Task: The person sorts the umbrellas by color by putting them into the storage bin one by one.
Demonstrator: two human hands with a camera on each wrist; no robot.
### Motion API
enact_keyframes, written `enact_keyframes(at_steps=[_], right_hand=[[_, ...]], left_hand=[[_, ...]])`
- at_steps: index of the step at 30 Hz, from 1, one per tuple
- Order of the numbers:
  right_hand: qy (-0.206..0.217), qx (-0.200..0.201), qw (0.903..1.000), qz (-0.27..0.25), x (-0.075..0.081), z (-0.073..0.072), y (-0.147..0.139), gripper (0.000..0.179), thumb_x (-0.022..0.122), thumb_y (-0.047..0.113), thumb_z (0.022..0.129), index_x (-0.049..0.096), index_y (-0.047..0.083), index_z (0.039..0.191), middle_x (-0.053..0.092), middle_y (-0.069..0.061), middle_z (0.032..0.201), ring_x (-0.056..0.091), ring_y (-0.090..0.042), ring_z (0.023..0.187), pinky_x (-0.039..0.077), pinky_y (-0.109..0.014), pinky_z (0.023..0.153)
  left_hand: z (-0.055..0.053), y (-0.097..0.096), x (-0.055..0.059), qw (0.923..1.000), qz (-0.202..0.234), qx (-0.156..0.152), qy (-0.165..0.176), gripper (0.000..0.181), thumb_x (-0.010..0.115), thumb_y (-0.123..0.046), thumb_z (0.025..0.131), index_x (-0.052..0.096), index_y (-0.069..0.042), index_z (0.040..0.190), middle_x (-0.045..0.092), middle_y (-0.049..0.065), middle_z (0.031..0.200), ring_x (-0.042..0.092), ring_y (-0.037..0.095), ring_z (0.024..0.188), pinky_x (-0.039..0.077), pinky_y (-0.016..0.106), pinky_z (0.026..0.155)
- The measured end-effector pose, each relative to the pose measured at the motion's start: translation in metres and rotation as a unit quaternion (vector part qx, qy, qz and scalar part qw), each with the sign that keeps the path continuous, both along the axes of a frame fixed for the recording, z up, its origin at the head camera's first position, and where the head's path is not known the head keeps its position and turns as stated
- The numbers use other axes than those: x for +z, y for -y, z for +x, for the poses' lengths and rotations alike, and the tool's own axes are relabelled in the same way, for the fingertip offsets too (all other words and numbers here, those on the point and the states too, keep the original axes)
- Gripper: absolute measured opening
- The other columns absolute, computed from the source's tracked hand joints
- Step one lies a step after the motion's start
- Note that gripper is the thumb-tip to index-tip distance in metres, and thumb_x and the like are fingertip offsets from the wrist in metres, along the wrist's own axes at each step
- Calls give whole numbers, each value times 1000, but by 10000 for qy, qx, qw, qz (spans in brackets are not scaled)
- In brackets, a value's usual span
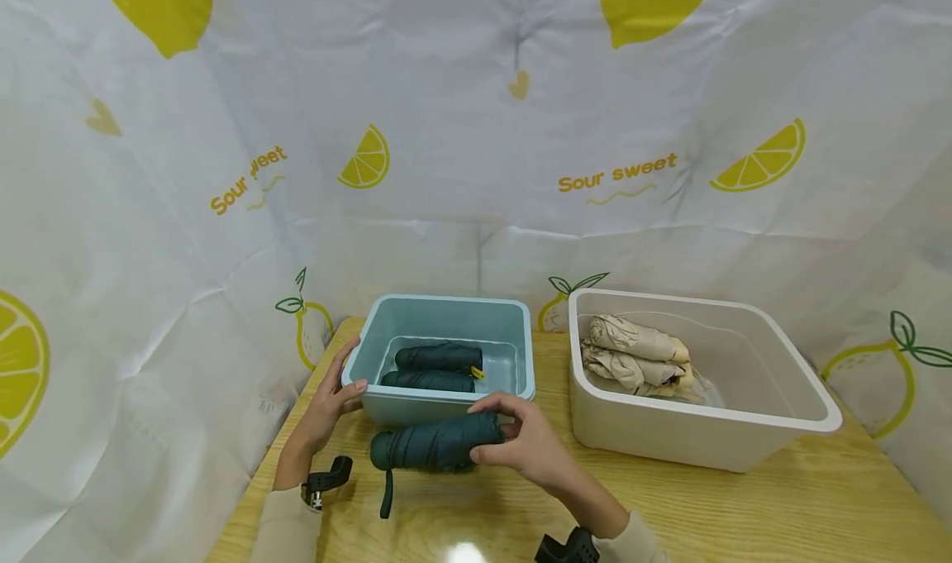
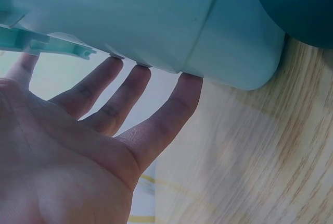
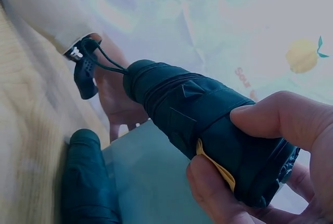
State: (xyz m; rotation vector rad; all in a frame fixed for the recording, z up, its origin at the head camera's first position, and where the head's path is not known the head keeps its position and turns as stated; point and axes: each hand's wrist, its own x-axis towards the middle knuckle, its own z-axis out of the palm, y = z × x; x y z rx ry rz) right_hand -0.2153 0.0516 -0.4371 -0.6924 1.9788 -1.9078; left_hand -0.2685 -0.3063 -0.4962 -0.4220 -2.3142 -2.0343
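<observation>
My right hand (image 1: 524, 439) grips a dark green folded umbrella (image 1: 439, 445) by one end, level in front of the light blue bin (image 1: 439, 306). Its wrist strap dangles from the other end, and a yellow tag (image 3: 216, 166) shows by my fingers in the right wrist view. My left hand (image 1: 330, 398) rests against the bin's left side, straight fingertips (image 2: 192, 81) on the outer wall. Inside the bin lie two more dark green umbrellas, a rear umbrella (image 1: 439, 356) and a front umbrella (image 1: 427, 380). Another dark green umbrella (image 3: 88, 177) shows beside the bin's wall in the right wrist view.
A larger off-white bin (image 1: 669, 431) stands to the right, holding several beige folded umbrellas (image 1: 640, 340) at its left end. Both bins are on a wooden table (image 1: 669, 513). A white lemon-print curtain (image 1: 461, 174) hangs close behind and at the sides.
</observation>
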Motion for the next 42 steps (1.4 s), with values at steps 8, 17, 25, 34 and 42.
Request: enact_keyframes(at_steps=[8, 17, 25, 34, 42], right_hand=[[166, 86, 9996, -235, 9, -5, -4, 48, 77, -2, 82, 59, -7, 126, 62, -6, 117, 72, -16, 84, 59, -32, 74], [254, 7, 9994, -223, 17, -11, -10, 50, 77, -1, 82, 57, -7, 127, 62, -3, 117, 72, -14, 84, 58, -30, 75], [370, -78, 9987, -331, 20, -18, -14, 50, 77, -2, 81, 56, -6, 126, 64, -3, 117, 72, -14, 86, 58, -30, 76], [361, -304, 9983, -334, 31, -25, -15, 48, 76, -1, 81, 59, 1, 126, 62, -6, 120, 72, -14, 84, 60, -34, 81], [320, -409, 9974, -506, 43, -33, -13, 49, 75, -3, 81, 59, -1, 127, 61, -13, 123, 72, -17, 89, 60, -36, 84]], left_hand=[[-1, 1, -3, 9999, -18, 73, 104, 71, 49, -16, 104, 14, -30, 165, 19, 20, 166, 36, 49, 141, 52, 55, 97], [-1, 0, -3, 9999, -73, 114, 102, 71, 49, -18, 104, 13, -27, 165, 22, 22, 164, 39, 50, 138, 51, 60, 98], [-1, 0, -3, 9999, -34, 133, 102, 71, 48, -17, 104, 14, -28, 165, 23, 23, 163, 39, 50, 137, 51, 58, 97], [-1, 1, -3, 9999, -53, 107, 33, 71, 48, -15, 105, 12, -25, 165, 24, 23, 163, 42, 45, 134, 52, 54, 95], [-2, 2, -3, 10000, -40, 10, -25, 71, 47, -15, 106, 11, -23, 166, 24, 24, 162, 49, 32, 130, 52, 54, 96]])
